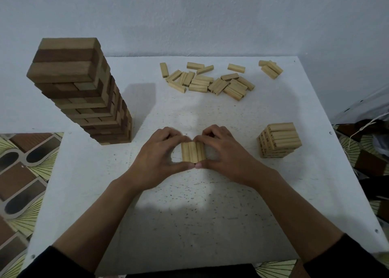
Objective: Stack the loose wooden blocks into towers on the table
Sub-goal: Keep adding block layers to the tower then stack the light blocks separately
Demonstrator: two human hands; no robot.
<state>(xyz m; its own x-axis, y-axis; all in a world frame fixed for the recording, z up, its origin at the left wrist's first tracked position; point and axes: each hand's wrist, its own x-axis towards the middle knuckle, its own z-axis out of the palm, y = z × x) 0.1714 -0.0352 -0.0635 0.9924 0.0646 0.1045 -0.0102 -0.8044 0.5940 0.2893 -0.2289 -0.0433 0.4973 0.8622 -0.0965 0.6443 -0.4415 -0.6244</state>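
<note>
Pale wall and a white, speckled bench [189, 225] fill the frame as I hold a row of three blocks [193, 152] at centre. My left hand [160, 157] and right hand [225, 157] close around it from either side, fingers curled over the far ends and thumbs pressed to the near ends, the thumb tips nearly meeting. The three light-wood pieces lie flat on the bench, side by side and touching.

At upper left stands a tall tower [84, 92] of dark and light wood in crossed layers, its shadow falling to its right. At the right of the frame, level with my hands, sits a short stack [279, 139] of light blocks; the marks on their ends are too small to read. Loose blocks [210, 81] lie heaped across the top centre, near the wall, and a small cluster [271, 68] lies apart at upper right.

Dark sleeves [63, 263] show at the bottom corners. Patterned floor [23, 172] shows at left, past the bench's edge.
</note>
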